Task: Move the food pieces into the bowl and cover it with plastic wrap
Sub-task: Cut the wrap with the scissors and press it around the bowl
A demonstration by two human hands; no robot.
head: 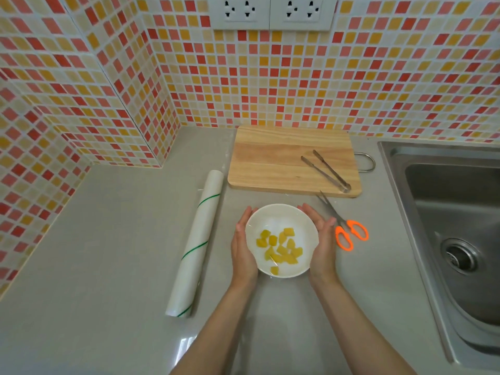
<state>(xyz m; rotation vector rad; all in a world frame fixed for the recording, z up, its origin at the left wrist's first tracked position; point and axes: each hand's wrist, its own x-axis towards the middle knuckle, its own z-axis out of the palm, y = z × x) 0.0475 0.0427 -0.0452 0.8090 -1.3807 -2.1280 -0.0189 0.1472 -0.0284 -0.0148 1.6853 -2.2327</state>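
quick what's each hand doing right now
Left hand: open, cupped against the white bowl's left side.
Right hand: open, cupped against its right side.

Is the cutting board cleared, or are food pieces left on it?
Cleared of food: the cutting board carries only the tongs; the yellow pieces lie in the white bowl.

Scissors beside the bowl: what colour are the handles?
Bright orange handles on the scissors, with metal blades; the head view shows them clearly.
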